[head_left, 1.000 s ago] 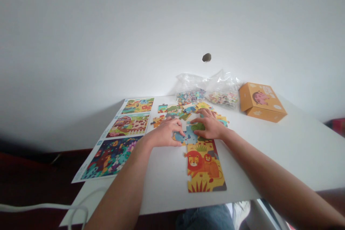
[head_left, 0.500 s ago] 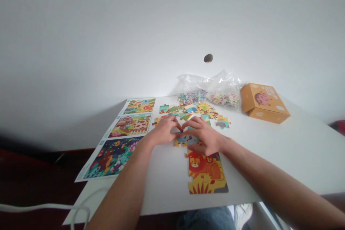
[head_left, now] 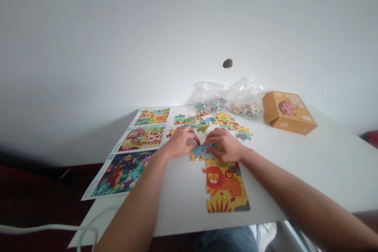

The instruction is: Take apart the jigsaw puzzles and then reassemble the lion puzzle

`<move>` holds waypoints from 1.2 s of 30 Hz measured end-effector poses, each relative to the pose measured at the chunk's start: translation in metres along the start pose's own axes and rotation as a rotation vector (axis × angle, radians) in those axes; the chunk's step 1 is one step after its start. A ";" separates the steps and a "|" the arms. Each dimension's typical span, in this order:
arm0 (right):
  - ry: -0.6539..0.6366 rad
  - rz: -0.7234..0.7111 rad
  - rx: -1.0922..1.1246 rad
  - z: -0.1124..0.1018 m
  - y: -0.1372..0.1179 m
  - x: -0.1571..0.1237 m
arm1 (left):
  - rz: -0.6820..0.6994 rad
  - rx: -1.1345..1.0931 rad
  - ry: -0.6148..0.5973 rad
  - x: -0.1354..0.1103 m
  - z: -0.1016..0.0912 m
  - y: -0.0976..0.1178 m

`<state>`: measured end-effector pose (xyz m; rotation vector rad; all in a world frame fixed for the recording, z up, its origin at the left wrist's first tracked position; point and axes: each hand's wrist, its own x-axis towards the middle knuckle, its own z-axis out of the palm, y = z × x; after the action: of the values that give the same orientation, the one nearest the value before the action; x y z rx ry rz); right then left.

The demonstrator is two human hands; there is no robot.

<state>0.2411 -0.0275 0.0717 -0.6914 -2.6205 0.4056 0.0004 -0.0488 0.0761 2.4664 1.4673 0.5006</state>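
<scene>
My left hand (head_left: 182,142) is closed, its thumb and fingertips at the left edge of a blue elephant puzzle piece (head_left: 199,151). From the other side my right hand (head_left: 223,145) comes down with bent fingers gripping the adjoining piece, which it mostly covers. The fingertips of both hands almost meet at the top of the elephant picture. Just below, towards me, lies a joined lion section (head_left: 224,189) of the jigsaw, flat on the white table. Whether the seam under my fingers is fully locked is hidden.
Loose puzzle pieces (head_left: 209,119) lie beyond my hands. Behind them are clear bags (head_left: 245,108) of more pieces. An orange box (head_left: 291,112) stands at the right. A sheet of printed pictures (head_left: 141,138) lies at the left, and a white cable (head_left: 47,227) hangs at lower left.
My right hand has drawn back slightly upward, uncovering more of the lion section's top. My left hand stays nearly where it was, at the elephant piece.
</scene>
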 end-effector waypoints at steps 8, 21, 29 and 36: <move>0.275 0.898 -0.341 -0.016 0.053 -0.011 | -0.481 0.233 0.294 0.003 0.019 -0.020; 0.259 0.963 -0.327 -0.008 0.057 -0.002 | -0.377 0.107 0.303 0.015 0.037 -0.033; 0.420 0.917 -0.287 -0.015 0.049 -0.002 | -0.304 0.119 0.382 0.021 0.034 -0.014; 0.494 0.363 -0.095 0.007 0.039 0.013 | -0.055 -0.083 0.301 0.025 0.036 0.003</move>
<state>0.2438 0.0105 0.0549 -1.1422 -2.0593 0.1776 0.0284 -0.0292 0.0481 2.3570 1.5793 0.9357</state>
